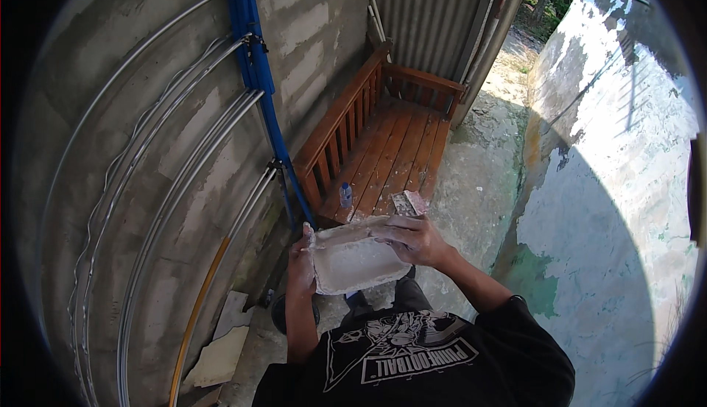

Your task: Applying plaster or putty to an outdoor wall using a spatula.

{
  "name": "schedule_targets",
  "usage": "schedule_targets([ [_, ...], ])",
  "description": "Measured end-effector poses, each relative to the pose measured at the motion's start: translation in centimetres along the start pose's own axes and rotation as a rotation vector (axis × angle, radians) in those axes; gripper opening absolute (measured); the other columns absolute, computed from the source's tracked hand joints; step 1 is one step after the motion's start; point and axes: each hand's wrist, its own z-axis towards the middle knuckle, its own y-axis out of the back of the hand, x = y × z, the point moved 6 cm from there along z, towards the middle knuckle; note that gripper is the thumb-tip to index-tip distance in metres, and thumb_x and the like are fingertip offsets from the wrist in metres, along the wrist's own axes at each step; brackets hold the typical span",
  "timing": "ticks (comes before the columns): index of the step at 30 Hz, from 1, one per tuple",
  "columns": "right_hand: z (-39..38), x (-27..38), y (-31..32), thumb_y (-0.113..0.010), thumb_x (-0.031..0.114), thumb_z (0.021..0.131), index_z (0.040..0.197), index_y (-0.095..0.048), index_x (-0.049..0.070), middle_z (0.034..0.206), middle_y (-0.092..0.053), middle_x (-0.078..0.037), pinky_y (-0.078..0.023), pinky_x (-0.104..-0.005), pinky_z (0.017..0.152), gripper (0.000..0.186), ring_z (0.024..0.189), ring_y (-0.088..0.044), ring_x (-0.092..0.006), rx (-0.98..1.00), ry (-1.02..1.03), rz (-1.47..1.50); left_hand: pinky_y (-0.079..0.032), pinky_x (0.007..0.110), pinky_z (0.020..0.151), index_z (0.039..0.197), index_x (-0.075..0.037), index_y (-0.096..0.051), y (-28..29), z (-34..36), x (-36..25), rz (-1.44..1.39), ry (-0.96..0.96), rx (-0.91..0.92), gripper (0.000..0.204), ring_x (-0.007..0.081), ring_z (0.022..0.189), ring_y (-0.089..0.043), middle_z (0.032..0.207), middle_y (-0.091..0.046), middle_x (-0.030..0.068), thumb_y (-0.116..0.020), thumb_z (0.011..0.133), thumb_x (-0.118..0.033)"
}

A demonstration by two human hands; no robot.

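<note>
I hold a shallow rectangular tray point(350, 263), coated in white plaster-like material, above my feet. My left hand point(300, 256), dusted white, grips its left end. My right hand point(409, 239) has its fingers curled over the upper right rim, also white with residue; whether anything else is under those fingers is hard to tell. Just beyond the tray, on the wooden bench, stand a small clear plastic bottle with a blue cap point(346, 196) and a whitish, speckled flat piece point(409, 203).
A slatted wooden bench point(409, 135) lines the block wall. Metal pipes and a blue rack point(249, 54) are mounted along the left wall, with broken board pieces point(213, 355) below. A concrete path point(482, 153) runs beside a peeling white wall point(589, 216) on the right.
</note>
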Motion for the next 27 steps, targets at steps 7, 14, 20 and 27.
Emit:
schedule_targets([
  [7, -2.1, 1.2, -0.6, -0.072, 0.0, 0.065, 0.105, -0.067, 0.007, 0.094, -0.065, -0.006, -0.058, -0.0341, 0.062, 0.041, 0.074, -0.068, -0.0236, 0.097, 0.117, -0.03, -0.055, 0.031, 0.066, 0.093, 0.002, -0.066, -0.1, 0.7, 0.2, -0.022, -0.015, -0.024, 0.052, 0.0183, 0.074, -0.068, 0.087, -0.069, 0.01, -0.053, 0.094, -0.048],
  [14, -1.6, 0.0, 0.4, -0.073, 0.004, 0.058, 0.105, -0.067, 0.006, 0.095, -0.065, -0.005, -0.057, -0.0345, 0.062, 0.047, 0.071, -0.067, -0.0232, -0.007, 0.054, -0.018, -0.055, 0.031, 0.067, 0.093, 0.003, -0.066, -0.4, 0.9, 0.3, -0.003, 0.001, -0.026, 0.053, 0.0178, 0.076, -0.067, 0.087, -0.068, 0.0106, -0.053, 0.094, -0.048],
  [20, -1.2, 0.2, -1.1, -0.073, 0.006, 0.057, 0.109, -0.066, 0.006, 0.099, -0.064, -0.007, -0.058, -0.0341, 0.064, 0.052, 0.078, -0.068, -0.0239, 0.047, 0.202, -0.093, -0.055, 0.032, 0.066, 0.088, 0.002, -0.065, 1.0, 1.3, 0.6, 0.016, -0.06, -0.099, 0.051, 0.0172, 0.074, -0.066, 0.085, -0.066, 0.0094, -0.058, 0.091, -0.049],
  [27, -2.3, 0.7, -1.6, -0.069, -0.005, 0.06, 0.103, -0.068, 0.006, 0.096, -0.068, -0.005, -0.057, -0.0327, 0.061, 0.044, 0.077, -0.069, -0.0217, 0.066, 0.149, 0.01, -0.055, 0.031, 0.063, 0.085, 0.0, -0.065, 1.3, 1.4, 0.2, -0.05, -0.048, -0.15, 0.047, 0.0165, 0.071, -0.066, 0.08, -0.066, 0.0086, -0.057, 0.092, -0.046],
])
